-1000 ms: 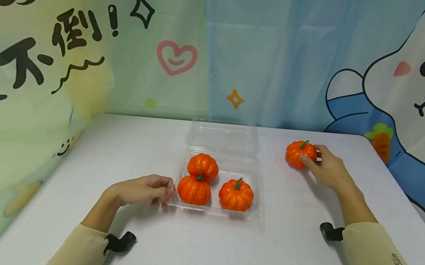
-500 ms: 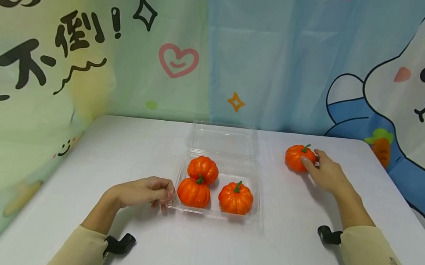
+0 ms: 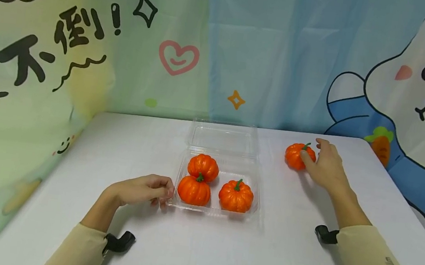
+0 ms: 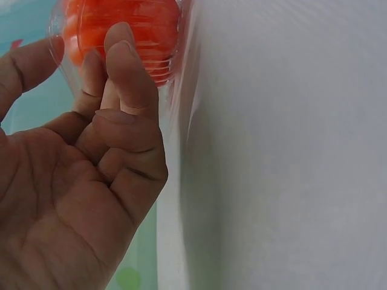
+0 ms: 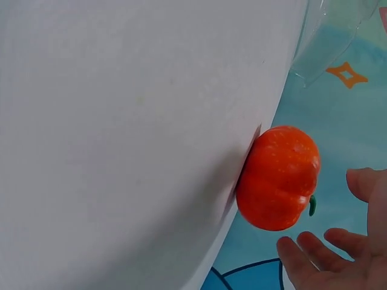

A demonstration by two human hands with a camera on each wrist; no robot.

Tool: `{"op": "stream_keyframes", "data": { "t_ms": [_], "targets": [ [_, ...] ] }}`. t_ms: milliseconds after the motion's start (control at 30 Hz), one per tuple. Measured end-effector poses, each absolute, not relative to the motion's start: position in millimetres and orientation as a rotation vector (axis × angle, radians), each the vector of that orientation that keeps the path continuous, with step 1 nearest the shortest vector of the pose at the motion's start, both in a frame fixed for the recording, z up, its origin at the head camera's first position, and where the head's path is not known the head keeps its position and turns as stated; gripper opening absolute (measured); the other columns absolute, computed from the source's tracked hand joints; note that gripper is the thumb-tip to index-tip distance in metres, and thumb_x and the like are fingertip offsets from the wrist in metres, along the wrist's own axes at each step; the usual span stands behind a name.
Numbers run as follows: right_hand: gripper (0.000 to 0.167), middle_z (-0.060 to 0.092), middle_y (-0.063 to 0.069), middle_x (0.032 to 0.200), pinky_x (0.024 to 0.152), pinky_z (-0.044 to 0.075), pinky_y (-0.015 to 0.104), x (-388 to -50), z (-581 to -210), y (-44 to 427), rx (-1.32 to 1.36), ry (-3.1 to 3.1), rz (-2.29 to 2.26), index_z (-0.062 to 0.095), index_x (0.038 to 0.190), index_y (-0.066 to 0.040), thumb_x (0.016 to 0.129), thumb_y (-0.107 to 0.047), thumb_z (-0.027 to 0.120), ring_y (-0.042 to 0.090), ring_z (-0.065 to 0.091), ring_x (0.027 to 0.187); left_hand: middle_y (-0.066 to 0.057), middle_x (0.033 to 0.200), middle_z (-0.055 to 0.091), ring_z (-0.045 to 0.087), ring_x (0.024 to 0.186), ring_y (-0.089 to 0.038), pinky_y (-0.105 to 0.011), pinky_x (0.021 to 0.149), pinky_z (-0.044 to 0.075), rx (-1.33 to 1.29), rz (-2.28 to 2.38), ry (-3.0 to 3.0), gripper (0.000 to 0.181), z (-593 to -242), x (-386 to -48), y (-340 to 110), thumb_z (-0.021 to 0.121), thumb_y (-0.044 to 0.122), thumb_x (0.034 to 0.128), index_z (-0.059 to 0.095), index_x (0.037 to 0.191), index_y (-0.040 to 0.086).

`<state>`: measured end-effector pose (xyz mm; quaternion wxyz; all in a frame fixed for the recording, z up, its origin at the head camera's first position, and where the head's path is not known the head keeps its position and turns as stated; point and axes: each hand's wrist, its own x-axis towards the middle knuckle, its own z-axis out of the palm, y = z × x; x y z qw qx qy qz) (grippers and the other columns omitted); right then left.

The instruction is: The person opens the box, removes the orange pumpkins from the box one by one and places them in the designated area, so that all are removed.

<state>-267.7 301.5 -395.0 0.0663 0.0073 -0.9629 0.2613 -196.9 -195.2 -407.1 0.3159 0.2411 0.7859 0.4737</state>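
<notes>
A clear plastic clamshell container [image 3: 238, 166] lies with its lid folded back on the table. Inside its tray are three small orange toy pumpkins: a rear-left one [image 3: 203, 167], a front-left one [image 3: 194, 191] and a right one [image 3: 236, 196]. My left hand [image 3: 145, 190] pinches the tray's left edge with bent fingers; the left wrist view shows the fingertips at the clear wall. Another pumpkin [image 5: 278, 178] with a green stem sits on the table at the far right. Beside it, my right hand [image 3: 325, 166] is spread, with a gap between fingers and pumpkin in the right wrist view.
A white-covered table [image 3: 206, 251] fills the lower view. Behind it hangs a printed cloth backdrop [image 3: 269, 55] meeting the table's far edge. Black wrist-camera mounts [image 3: 120, 241] stick out from both sleeves.
My right hand's fingers have spread and lifted off the far-right pumpkin, which stays in place. My left hand and the container hold still.
</notes>
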Motion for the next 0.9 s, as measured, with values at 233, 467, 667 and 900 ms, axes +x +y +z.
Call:
{"op": "stream_keyframes", "data": {
  "t_ms": [233,467,667,900],
  "targets": [
    [0.063,0.044,0.032,0.141,0.101,0.045,0.066,-258,-392,294,0.041,-2.797,0.817,0.035,0.150,0.007,0.104,-0.033,0.051,0.049,0.048,0.121,-0.010,0.085,0.067,0.062,0.081,-0.026,-0.028,0.068,0.046,0.640,1.228,2.066,0.016,-409,-197,-195,0.050,0.015,0.1003,0.060,0.101,0.003],
    [0.050,0.054,0.029,0.132,0.101,0.045,0.065,-254,-386,284,0.185,-2.709,0.856,0.047,0.142,0.004,0.104,-0.027,0.056,0.048,0.052,0.119,-0.010,0.085,0.067,0.061,0.082,-0.027,-0.028,0.068,0.047,0.653,1.219,2.077,0.016,-407,-197,-196,0.051,0.016,0.1003,0.060,0.101,0.003],
    [0.038,0.060,0.025,0.127,0.101,0.046,0.063,-251,-387,278,0.357,-2.590,0.897,0.057,0.134,0.003,0.100,-0.015,0.061,0.043,0.058,0.116,-0.010,0.085,0.067,0.062,0.082,-0.026,-0.028,0.068,0.047,0.653,1.226,2.067,0.017,-406,-198,-196,0.051,0.017,0.1009,0.060,0.101,0.003],
    [0.037,0.062,0.021,0.127,0.102,0.046,0.060,-245,-386,269,0.467,-2.576,0.905,0.060,0.132,0.000,0.101,-0.019,0.064,0.039,0.059,0.115,-0.011,0.086,0.066,0.062,0.083,-0.027,-0.028,0.069,0.047,0.648,1.238,2.056,0.017,-407,-197,-195,0.051,0.019,0.1012,0.060,0.101,0.004]
  ]
}}
